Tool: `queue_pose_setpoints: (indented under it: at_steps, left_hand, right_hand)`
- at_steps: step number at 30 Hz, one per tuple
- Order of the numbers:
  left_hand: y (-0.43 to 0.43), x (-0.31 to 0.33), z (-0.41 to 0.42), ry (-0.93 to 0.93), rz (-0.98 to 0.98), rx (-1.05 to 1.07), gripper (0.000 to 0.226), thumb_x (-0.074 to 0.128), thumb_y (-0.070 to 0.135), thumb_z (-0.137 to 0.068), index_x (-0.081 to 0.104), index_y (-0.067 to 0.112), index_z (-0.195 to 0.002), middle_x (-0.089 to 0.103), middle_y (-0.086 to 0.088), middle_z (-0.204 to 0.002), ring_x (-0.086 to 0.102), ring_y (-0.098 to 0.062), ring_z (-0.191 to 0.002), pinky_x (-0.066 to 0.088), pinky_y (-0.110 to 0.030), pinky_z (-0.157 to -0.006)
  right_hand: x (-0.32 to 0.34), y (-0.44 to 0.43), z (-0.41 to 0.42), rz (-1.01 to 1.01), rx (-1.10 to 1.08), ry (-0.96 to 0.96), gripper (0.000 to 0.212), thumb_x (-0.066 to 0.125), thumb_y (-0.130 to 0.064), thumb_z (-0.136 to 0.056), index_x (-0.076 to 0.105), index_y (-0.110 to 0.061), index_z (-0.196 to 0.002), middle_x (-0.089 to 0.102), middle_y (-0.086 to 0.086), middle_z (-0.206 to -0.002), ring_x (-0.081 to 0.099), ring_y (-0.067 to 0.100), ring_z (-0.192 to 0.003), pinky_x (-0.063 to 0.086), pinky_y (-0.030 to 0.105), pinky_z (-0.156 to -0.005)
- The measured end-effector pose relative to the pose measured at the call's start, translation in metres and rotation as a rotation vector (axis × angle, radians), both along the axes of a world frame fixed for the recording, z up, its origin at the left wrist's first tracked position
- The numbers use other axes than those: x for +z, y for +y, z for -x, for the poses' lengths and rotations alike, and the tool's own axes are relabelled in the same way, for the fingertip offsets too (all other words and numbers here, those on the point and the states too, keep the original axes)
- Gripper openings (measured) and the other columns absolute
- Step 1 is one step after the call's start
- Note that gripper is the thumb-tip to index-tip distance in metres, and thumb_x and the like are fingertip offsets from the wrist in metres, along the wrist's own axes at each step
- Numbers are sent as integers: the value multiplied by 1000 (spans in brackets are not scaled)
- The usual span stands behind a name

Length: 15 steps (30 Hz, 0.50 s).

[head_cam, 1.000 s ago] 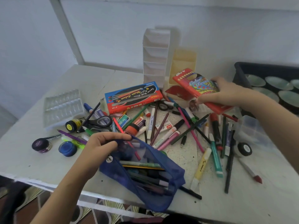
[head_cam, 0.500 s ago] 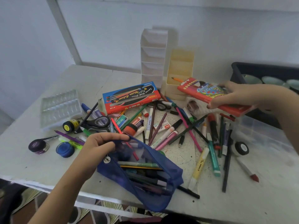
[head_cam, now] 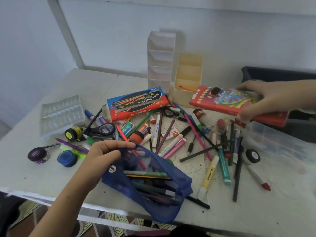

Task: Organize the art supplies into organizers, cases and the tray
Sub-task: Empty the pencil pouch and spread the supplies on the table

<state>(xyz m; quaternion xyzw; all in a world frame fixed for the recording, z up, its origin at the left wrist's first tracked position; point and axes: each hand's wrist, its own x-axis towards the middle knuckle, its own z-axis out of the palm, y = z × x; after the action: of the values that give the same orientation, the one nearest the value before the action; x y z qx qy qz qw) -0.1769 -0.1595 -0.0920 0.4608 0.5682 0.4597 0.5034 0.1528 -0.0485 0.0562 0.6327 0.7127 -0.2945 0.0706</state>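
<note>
While left hand [head_cam: 102,156] pinches pouch [head_cam: 150,185] (unzipped), right hand [head_cam: 266,98] grips pencil box [head_cam: 222,100]

Body parts in view: two hands and two forearms.

Left hand [head_cam: 104,154]: bare, with thumb and fingers in view; outline sharp enough to separate the digits.

Left forearm [head_cam: 68,199]: bare along its full visible length, from wrist to lower frame edge; slender, narrowing toward the wrist.

Right hand [head_cam: 263,100]: bare; blur softens its outline, so nail detail cannot be read.

Right forearm [head_cam: 301,94]: bare up to the right frame edge.

Worn items: a dark shape [head_cam: 153,233] with a dull reddish band at the bottom edge may be clothing; this cannot be confirmed
</note>
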Motion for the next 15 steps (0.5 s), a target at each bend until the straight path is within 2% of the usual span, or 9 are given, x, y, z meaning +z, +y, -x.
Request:
queue_pose_setpoints:
  at_steps: [2, 5, 7, 8, 9, 11, 15]
  left_hand:
    - [0, 0, 0, -1, 0, 1, 41, 46, 6, -58, 79, 26, -73, 75, -4, -87, 70, -15, -86, 55, -19, -63]
    - [1, 0, 0, -3, -3, -2, 41, 46, 6, -58, 78, 27, -72, 75, -3, -87, 70, -15, -87, 55, -19, -63]
    - [0, 0, 0, -1, -5, -5, 41, 46, 7, -58, 78, 28, -72, 75, -3, -87, 70, -14, -87, 55, -19, -63]
    - [0, 0, 0, 0, -6, -7, 41, 46, 7, -58, 78, 28, -72, 75, -3, -86, 70, -14, -87, 55, -19, -63]
    - [0, 0, 1, 3, -8, -10, 41, 46, 7, -58, 78, 28, -72, 75, -3, -86, 70, -15, -87, 55, -19, -63]
    - [0, 0, 1, 12, -8, -16, 41, 46, 7, -58, 78, 28, -73, 75, -3, -86, 70, -14, -87, 55, -19, -63]
    - [0, 2, 1, 35, -10, -34, 42, 45, 7, -59, 78, 28, -75, 75, 0, -87, 69, -11, -87, 54, -18, -64]
  right_hand:
    - [-7, -1, 5, -40, 58, 27, 118, 65, -69, -18, 31, -43, -128, 55, -12, -101, 62, 11, -81, 47, 24, -64]
    - [-20, -3, 11, -56, 120, 64, 116, 69, -69, -30, 24, -44, -135, 52, -15, -105, 60, 9, -86, 48, 24, -71]
    - [-31, -3, 12, -69, 200, -141, 114, 64, -71, -37, 19, -43, -137, 45, -17, -103, 54, 7, -89, 44, 24, -77]
    - [-37, -1, 12, -90, 239, -278, 114, 61, -74, -37, 16, -43, -138, 44, -14, -105, 51, 10, -93, 42, 28, -85]
    - [-44, 0, 11, -117, 265, -392, 116, 60, -78, -38, 14, -43, -139, 43, -10, -111, 48, 13, -99, 37, 34, -95]
    - [-57, 4, 9, -156, 273, -498, 116, 66, -79, -46, 10, -43, -141, 42, -3, -125, 41, 21, -114, 22, 46, -110]
    - [-74, 2, 8, -197, 267, -559, 119, 68, -77, -53, 0, -40, -144, 29, 4, -146, 27, 27, -135, -2, 59, -113]
